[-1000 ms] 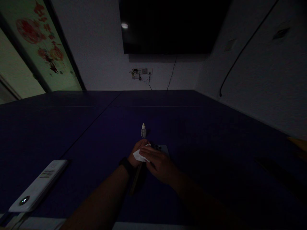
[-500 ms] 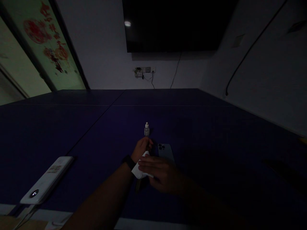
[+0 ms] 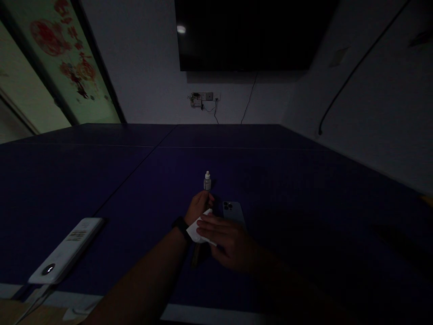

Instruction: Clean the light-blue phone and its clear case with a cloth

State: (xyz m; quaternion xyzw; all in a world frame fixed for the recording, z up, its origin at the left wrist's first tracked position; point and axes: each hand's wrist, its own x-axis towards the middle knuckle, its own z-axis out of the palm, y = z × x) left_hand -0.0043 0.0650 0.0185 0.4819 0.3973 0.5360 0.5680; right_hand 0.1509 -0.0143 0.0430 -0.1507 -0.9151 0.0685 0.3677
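Observation:
My left hand (image 3: 200, 204), with a dark band on its wrist, is closed around the far end of a narrow dark object (image 3: 195, 257). Most of that object is covered, so its kind is unclear. Over its middle, my right hand (image 3: 226, 239) presses a folded white tissue (image 3: 194, 231) with its fingers laid together. Just beyond my left fingers stands a small dropper bottle (image 3: 207, 181) with a white cap. A light blue phone (image 3: 233, 211) lies camera side up, partly hidden behind my right hand.
A white power bank (image 3: 67, 248) with a lit display and a cable lies at the left of the dark blue table (image 3: 142, 189). At the back, a large black screen (image 3: 250, 36) hangs on the wall above sockets (image 3: 203, 96). The room is dim.
My right hand and the tissue have shifted very slightly up along the dark object. My left hand keeps its grip, and the view has tilted a little.

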